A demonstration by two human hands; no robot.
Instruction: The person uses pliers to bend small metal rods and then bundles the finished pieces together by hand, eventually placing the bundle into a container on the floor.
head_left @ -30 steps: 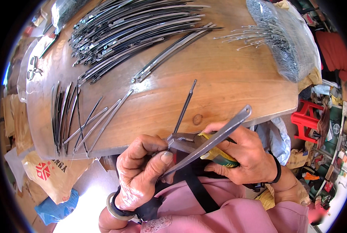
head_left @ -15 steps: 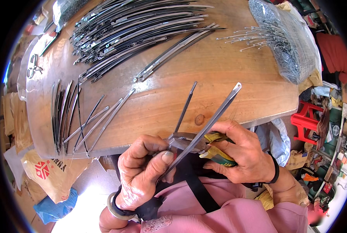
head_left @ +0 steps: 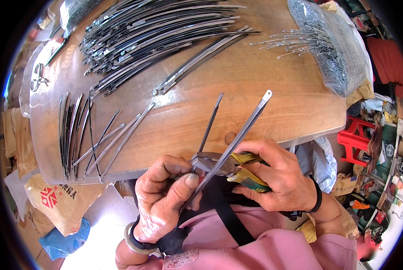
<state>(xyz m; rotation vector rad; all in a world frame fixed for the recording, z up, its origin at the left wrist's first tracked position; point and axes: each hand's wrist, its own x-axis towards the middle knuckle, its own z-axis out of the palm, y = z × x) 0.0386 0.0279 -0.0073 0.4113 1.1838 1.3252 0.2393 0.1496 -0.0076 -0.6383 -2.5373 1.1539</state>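
Observation:
Between the thumb and fingers of my left hand [head_left: 165,191] is a long, narrow metal strip [head_left: 242,132], its holed end pointing up to the right. A shorter dark strip [head_left: 211,120] also rises from beside the left fingertips; where the two meet is hidden. My right hand [head_left: 278,180] is closed around pliers [head_left: 248,173] with yellow and green handles. The pliers' jaws lie behind the long strip, at the left fingertips by the base of the dark strip. Whether the jaws touch metal there I cannot tell.
A large pile of metal strips [head_left: 152,40] covers the table's far left. More strips [head_left: 70,135] lie at the near left, and a few [head_left: 199,60] beside the pile. A clear bag of thin wire pieces [head_left: 330,54] lies far right. A red stool [head_left: 354,139] stands beyond the table.
Both hands, with the strips and pliers, have shifted slightly left. The pliers' jaws have drawn a little nearer to the left fingertips. The strips on the table lie as before.

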